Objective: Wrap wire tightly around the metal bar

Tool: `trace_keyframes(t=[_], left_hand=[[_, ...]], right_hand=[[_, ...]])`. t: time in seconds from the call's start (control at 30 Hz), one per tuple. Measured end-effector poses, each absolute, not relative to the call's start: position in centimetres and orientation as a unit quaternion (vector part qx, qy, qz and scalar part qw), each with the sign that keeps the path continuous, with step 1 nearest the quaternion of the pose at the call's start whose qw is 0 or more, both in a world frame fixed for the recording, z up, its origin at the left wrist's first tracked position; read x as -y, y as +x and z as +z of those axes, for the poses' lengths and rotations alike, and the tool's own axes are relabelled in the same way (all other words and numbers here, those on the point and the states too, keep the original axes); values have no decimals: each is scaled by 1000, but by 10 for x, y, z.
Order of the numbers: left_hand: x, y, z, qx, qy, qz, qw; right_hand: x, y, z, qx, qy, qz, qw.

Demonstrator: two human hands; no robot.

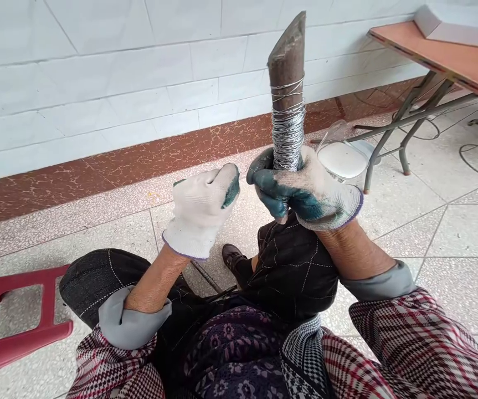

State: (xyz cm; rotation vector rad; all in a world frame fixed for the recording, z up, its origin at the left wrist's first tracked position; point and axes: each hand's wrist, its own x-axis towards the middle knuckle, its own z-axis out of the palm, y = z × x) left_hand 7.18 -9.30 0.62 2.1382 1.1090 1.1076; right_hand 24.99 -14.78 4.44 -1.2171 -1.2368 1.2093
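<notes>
My right hand (301,188), in a white glove with a dark green coated palm, is closed round the lower end of a wooden stick (287,72). The stick is upright, with a slanted cut at its top. Thin silvery wire (287,133) is wound round it in many turns, tight near my fingers and looser above. To the left, my left hand (207,205), gloved the same way, is closed with its back towards me. What its fingers hold, if anything, is hidden. Below its cuff shows a thin ridged rod (205,277); whether the hand grips it I cannot tell.
A folding table (388,36) with a pale box (458,25) stands at the upper right. Beneath it is a clear container with white contents (342,159), near loose cables (475,155). A red plastic stool (18,282) is at the left. A tiled wall (118,72) runs behind.
</notes>
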Motion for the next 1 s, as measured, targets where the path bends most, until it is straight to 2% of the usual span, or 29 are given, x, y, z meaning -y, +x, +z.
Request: trace_keyframes(t=[0.17, 0.4, 0.5, 0.8, 0.9, 1.0], left_hand=[[95, 66, 6, -410, 803, 405, 151], [100, 66, 10, -411, 782, 436, 174], [99, 67, 13, -391, 770, 441, 243], [87, 64, 19, -311, 628, 407, 585], [86, 67, 18, -288, 584, 423, 631], [87, 69, 19, -301, 591, 423, 618]], right_hand=[[146, 257, 45, 516, -533, 428, 516], [142, 256, 41, 589, -527, 411, 453], [143, 255, 39, 600, -520, 415, 444], [143, 257, 35, 518, -489, 509, 483], [142, 254, 35, 513, -470, 533, 482], [142, 251, 34, 510, -455, 548, 482]])
